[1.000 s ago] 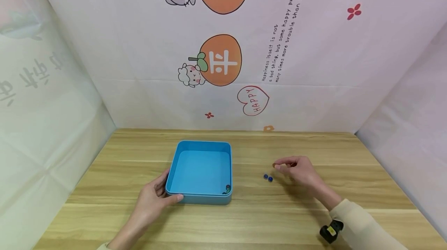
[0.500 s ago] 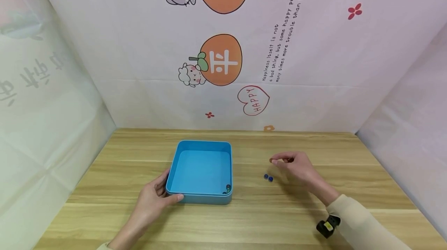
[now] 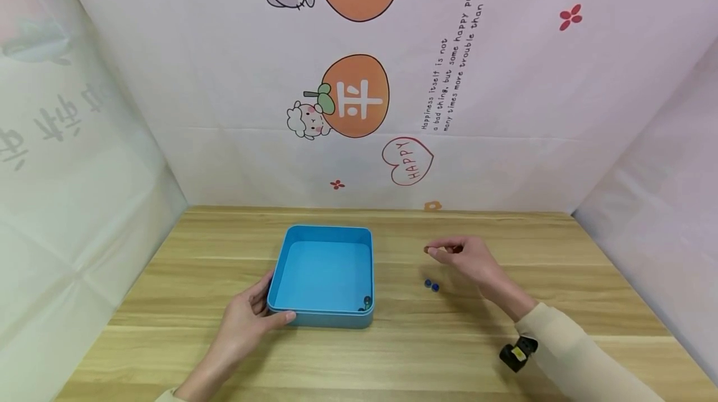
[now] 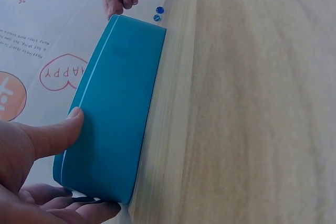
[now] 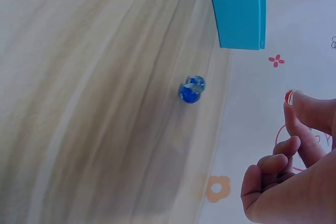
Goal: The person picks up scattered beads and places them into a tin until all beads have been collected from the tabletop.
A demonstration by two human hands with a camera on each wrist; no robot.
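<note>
An open-topped blue box (image 3: 316, 277) stands on the table. My left hand (image 3: 241, 321) grips its near left corner, thumb on the front wall (image 4: 113, 114) and fingers along the left side. In the box's near right corner lie several small dark marbles (image 3: 367, 300). Right of the box, my right hand (image 3: 473, 266) pinches a red-and-white marble (image 5: 289, 97) between thumb and index finger, above the table. The other fingers of that hand are curled in. Two blue marbles (image 5: 190, 93) lie close together on the wood, nearer the front than the right hand.
The wooden table (image 3: 404, 358) meets a white printed cloth backdrop (image 3: 252, 165) at the back. Cloth walls also rise at the left (image 3: 84, 159) and right (image 3: 662, 165). A black wrist camera (image 3: 518, 354) hangs under the right sleeve.
My right hand has moved left and toward the back with the red-and-white marble, passing above the two blue marbles. My left hand and the box stay where they were.
</note>
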